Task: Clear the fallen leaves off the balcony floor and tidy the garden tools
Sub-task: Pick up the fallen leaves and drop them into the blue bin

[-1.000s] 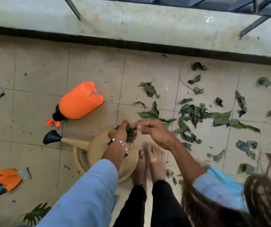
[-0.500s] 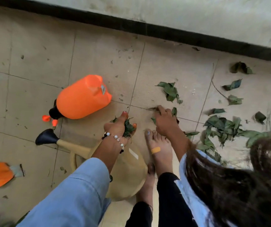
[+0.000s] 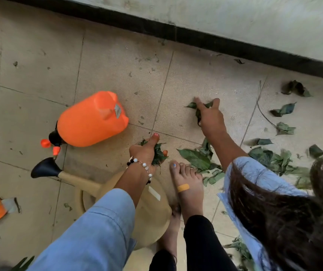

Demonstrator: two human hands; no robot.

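Reaching farther out, right hand (image 3: 209,116) now grasps leaves (image 3: 197,108) on the floor (image 3: 117,61); left hand (image 3: 147,151) clutches a leaf bunch (image 3: 158,155).

I am clutching a leaf bunch (image 3: 157,153) in my left hand (image 3: 147,151) while my right hand (image 3: 210,116) is grasping floor leaves (image 3: 197,108).
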